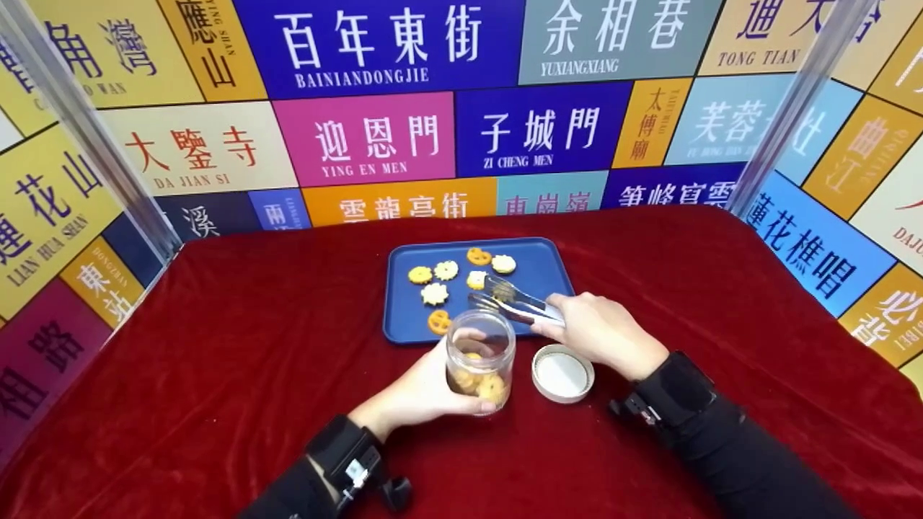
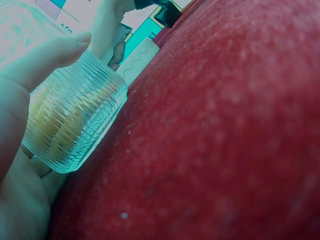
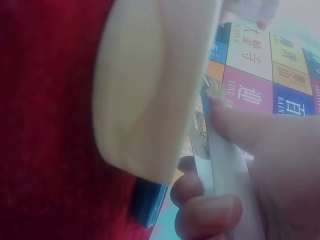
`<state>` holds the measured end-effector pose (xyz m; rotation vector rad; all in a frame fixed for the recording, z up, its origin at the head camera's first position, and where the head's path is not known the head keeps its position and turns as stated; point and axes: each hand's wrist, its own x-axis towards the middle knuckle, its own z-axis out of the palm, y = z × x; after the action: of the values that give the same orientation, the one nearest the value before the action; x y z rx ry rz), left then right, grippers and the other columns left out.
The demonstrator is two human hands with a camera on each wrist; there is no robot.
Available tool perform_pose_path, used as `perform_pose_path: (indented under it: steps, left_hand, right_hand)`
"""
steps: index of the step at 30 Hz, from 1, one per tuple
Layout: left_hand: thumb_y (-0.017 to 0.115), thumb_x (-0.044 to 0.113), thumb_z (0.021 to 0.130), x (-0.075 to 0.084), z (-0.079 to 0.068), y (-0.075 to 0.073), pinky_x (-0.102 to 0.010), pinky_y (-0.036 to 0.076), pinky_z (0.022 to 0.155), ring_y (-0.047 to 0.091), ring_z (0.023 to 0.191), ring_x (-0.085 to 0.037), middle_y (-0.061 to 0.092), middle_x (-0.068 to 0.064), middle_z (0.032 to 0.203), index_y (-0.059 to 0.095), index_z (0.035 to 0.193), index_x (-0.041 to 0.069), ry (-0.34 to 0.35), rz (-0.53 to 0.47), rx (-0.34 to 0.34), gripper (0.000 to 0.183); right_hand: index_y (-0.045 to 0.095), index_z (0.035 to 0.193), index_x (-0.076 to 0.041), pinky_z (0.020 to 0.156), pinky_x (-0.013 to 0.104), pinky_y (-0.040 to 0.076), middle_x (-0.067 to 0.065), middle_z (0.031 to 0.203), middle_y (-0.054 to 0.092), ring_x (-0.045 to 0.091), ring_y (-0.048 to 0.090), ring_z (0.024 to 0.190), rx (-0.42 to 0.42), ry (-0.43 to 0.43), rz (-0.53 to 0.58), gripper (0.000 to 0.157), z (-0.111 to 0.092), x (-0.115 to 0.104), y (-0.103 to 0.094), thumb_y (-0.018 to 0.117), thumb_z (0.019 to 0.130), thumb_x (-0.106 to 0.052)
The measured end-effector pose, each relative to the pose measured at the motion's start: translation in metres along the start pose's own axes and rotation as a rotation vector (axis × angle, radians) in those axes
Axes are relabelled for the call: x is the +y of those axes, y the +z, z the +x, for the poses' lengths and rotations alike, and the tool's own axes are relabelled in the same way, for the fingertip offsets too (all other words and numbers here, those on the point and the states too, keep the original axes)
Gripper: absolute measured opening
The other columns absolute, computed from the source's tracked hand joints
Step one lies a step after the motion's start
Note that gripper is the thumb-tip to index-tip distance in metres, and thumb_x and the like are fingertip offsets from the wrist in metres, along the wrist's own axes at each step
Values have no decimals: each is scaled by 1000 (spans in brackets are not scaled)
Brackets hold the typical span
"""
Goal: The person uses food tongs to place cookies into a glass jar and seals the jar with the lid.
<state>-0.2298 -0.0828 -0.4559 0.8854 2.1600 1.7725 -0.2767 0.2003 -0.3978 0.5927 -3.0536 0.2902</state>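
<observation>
My left hand [image 1: 418, 393] is wrapped around a clear ribbed jar [image 1: 479, 353], which stands mouth-up in front of the tray. Several golden cookies [image 1: 482, 382] lie at its bottom. In my right hand [image 1: 606, 331] is a pair of metal tongs [image 1: 537, 311], pinched between thumb and fingers. The tongs' two tips are apart, low over the blue tray [image 1: 400, 310], close to a pale cookie [image 1: 477, 280]; whether they touch a cookie I cannot tell. The left wrist view shows the thumb lying along the jar [image 2: 80, 110].
Several flower-shaped cookies [image 1: 434, 294] and pretzels [image 1: 439, 321] are spread over the tray. A round pale lid [image 1: 562, 373] lies right of the jar, looming large in the right wrist view. Red cloth [image 1: 252, 346] covers the table, with sign-printed panels [image 1: 368, 137] around it.
</observation>
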Motion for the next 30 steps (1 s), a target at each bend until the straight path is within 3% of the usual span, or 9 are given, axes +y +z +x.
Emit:
perform_pose_path:
  steps: [5, 9, 19, 30]
  left_hand:
    - [95, 10, 78, 1, 0, 0, -34, 48, 112, 63, 125, -16, 63, -3, 137, 46, 146, 9, 0, -6, -1, 84]
    - [96, 11, 78, 0, 0, 0, -34, 48, 112, 63, 125, -16, 64, -3, 136, 47, 146, 10, 2, -7, -4, 84]
    - [95, 9, 78, 1, -1, 0, -34, 49, 112, 63, 125, -16, 64, -3, 136, 46, 146, 7, -3, -12, -7, 84]
    - [95, 12, 78, 1, -1, 0, -34, 49, 111, 63, 126, -17, 63, -3, 136, 46, 145, 8, -15, -11, -7, 84]
  right_hand:
    - [65, 105, -10, 66, 46, 53, 10, 83, 64, 29, 64, 78, -8, -14, -7, 37, -2, 1, -4, 73, 101, -45]
    - [64, 102, -10, 65, 46, 51, 8, 81, 62, 28, 62, 76, -27, -13, -15, 36, -2, 8, -11, 71, 102, -45]
    - [64, 121, -5, 73, 42, 49, 10, 92, 66, 27, 61, 82, -139, 60, 92, 47, -2, 20, -17, 69, 102, -47]
    - [64, 125, -3, 77, 49, 55, 16, 106, 72, 29, 67, 87, -103, 84, 94, 54, 1, 15, -6, 66, 103, -52]
